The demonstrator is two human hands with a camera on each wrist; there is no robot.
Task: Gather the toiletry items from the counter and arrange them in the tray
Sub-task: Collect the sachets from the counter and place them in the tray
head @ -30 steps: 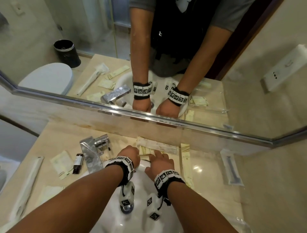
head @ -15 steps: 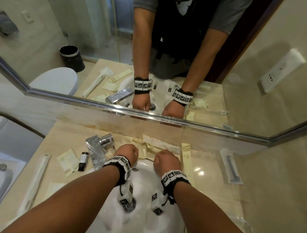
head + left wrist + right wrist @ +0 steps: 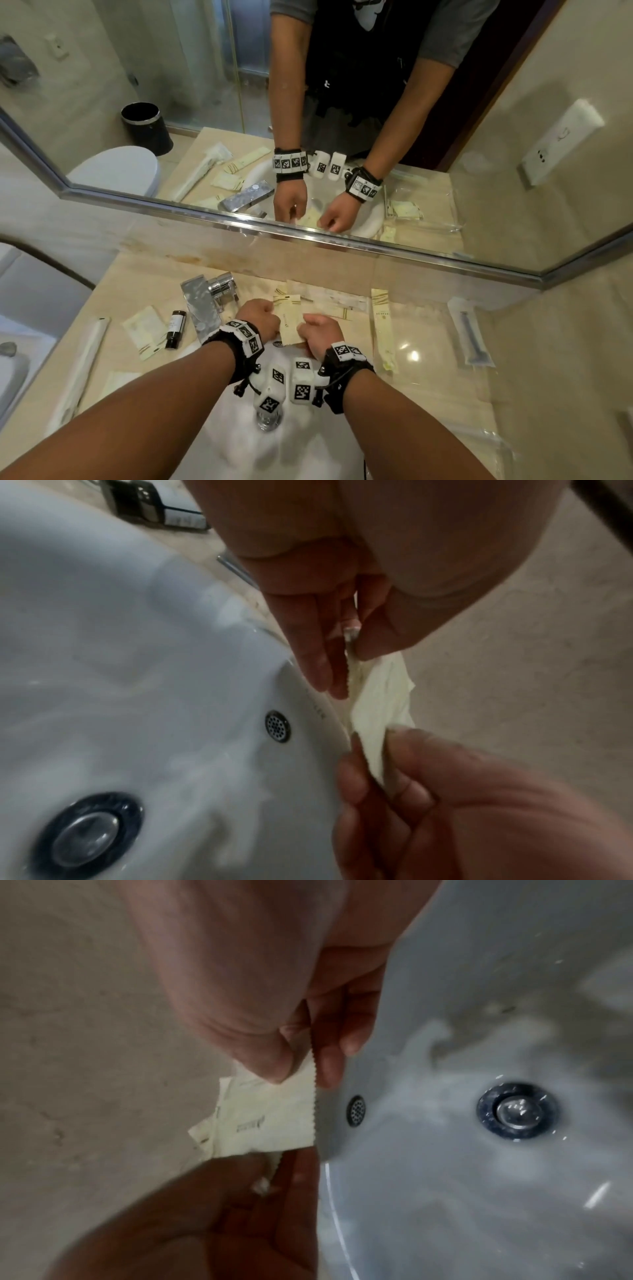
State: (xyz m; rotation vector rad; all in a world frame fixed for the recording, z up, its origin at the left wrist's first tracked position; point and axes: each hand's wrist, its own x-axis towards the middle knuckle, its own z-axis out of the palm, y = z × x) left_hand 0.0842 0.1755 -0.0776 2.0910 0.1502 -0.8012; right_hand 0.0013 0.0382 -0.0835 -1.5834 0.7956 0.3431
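Note:
A cream sachet (image 3: 289,320) with a serrated edge hangs over the back rim of the white sink (image 3: 246,442). My left hand (image 3: 260,318) pinches its left end between thumb and fingers. My right hand (image 3: 320,330) pinches the other end. In the left wrist view, the left hand (image 3: 349,653) holds the sachet (image 3: 380,710) from above and the right hand (image 3: 411,791) from below. In the right wrist view, the right hand (image 3: 301,1066) pinches the sachet (image 3: 267,1123) and the left hand (image 3: 240,1191) grips its far end. A clear tray (image 3: 493,442) lies right of the sink.
Left of the faucet (image 3: 205,305) lie a small dark bottle (image 3: 175,329), a flat sachet (image 3: 145,330) and a long white wrapped item (image 3: 82,363). Long packets (image 3: 329,301) lie behind the sink. A long cream packet (image 3: 383,329) and a wrapped razor (image 3: 471,335) lie to the right.
The right hand went from reaching at the packets behind the sink to closing its fingers. Both hands now hold one sachet, drawn back from the wall over the sink rim.

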